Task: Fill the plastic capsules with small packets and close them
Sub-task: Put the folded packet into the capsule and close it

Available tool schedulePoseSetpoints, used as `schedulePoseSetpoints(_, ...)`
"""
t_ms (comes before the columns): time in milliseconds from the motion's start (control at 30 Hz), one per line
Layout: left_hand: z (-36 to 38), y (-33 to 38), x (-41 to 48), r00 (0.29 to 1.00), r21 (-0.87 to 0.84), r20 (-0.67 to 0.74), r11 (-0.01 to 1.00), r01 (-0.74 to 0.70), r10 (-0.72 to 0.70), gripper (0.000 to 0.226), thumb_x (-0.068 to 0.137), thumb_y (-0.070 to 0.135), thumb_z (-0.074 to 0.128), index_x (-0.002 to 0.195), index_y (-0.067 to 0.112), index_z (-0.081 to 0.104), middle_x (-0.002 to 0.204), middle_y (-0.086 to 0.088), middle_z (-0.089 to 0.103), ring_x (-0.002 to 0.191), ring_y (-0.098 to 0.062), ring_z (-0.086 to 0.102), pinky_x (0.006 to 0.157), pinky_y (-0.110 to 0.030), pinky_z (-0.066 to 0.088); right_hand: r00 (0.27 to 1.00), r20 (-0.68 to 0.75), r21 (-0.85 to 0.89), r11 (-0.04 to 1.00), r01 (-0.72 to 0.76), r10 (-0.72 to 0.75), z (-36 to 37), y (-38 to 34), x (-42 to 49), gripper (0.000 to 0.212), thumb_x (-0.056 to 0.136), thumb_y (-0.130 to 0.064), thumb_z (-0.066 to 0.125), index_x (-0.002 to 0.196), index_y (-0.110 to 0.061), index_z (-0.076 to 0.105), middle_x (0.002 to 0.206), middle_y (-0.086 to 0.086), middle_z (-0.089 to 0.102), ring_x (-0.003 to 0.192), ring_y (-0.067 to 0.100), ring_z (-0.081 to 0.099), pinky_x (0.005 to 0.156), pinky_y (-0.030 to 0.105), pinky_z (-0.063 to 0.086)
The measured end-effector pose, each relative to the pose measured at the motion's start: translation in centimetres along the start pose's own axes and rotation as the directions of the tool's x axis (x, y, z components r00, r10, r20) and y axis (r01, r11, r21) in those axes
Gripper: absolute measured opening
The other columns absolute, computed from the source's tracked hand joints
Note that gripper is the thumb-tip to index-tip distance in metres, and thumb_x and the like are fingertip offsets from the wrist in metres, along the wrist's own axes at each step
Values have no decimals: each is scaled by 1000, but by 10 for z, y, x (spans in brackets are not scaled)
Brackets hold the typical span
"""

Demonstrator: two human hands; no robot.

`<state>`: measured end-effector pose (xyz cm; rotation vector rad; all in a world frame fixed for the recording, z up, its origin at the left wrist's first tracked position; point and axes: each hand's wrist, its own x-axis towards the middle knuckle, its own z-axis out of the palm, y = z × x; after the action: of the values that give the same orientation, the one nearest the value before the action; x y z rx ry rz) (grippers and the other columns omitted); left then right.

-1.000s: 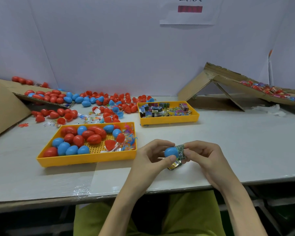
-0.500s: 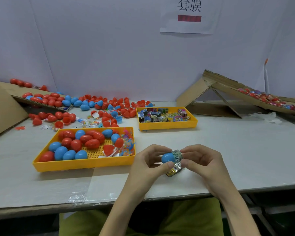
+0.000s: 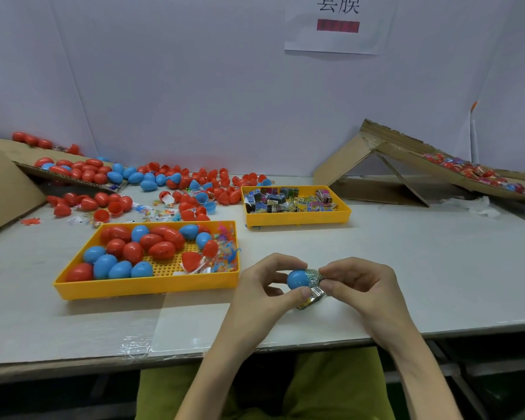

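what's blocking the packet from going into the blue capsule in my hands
Nothing visible. The left hand holds the blue capsule, the right hand pinches the packet, and the packet's end meets the capsule's open side.

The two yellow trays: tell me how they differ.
The near tray holds red and blue capsules plus toy bags at its right end; the far tray holds only small printed packets. The near tray's dotted floor shows in the middle; the far tray's floor is covered. Both are yellow, shallow and rectangular.
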<state>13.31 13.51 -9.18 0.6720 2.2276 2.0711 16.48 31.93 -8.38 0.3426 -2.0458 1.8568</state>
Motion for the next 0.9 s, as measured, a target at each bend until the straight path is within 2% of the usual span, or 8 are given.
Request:
schedulePoseSetpoints(133,0,0,0,1000,27,-4,1000,0,0,26,80,17,83,99,30,71,103,16,72,98,-10,68,80,-38,58,1000,14,3,1000,-14,14,0,-1,0,19,65,-27,85,83,-27,80,85,6,77,81,19,73,72,23,57)
schedulePoseSetpoints(333,1,-1,-1,1000,19,-17,1000,-7,8,27,78,14,84,96,29,72,101,17,72,94,-12,67,70,-24,56,1000,11,-40,999,-17,17,-2,4,1,18,69,-20,83,84,-29,79,86,6,77,82,23,73,72,23,56)
schedulePoseSetpoints(467,2,1,-2,999,23,-22,999,-24,24,33,77,12,85,101,30,70,101,16,71,95,-14,68,73,-30,58,1000,5,-45,999,-20,20,-1,5,1,22,67,-30,84,88,-31,78,86,3,77,83,20,73,72,21,55)
schedulePoseSetpoints(567,3,2,-2,999,12,-35,1000,-23,24,31,77,11,85,98,28,71,101,12,72,94,-16,70,76,-35,61,1000,-3,-66,998,-8,8,-1,4,0,23,69,-23,83,89,-32,78,85,3,77,80,18,72,71,21,55)
schedulePoseSetpoints(733,4,1,-2,997,-31,-75,1000,4,-7,27,75,15,87,95,23,71,99,11,74,88,-12,74,74,-24,60,997,-57,-82,996,43,-48,-1,3,0,28,72,-15,85,92,-30,73,93,1,73,66,18,64,66,18,50)
schedulePoseSetpoints(833,2,1,-1,993,-77,-111,997,26,-35,24,76,16,86,92,21,70,97,11,75,86,-12,75,70,-22,58,990,-121,-84,995,56,-66,-2,3,-2,25,74,-12,82,86,-29,69,85,-1,70,64,19,63,65,19,50)
schedulePoseSetpoints(900,2,1,-1,991,-100,-124,994,32,-44,22,76,16,86,92,21,70,97,11,75,86,-12,75,70,-22,57,987,-129,-160,985,70,-91,1,5,-3,28,76,-8,83,82,-32,69,79,-3,71,65,19,64,66,19,51)
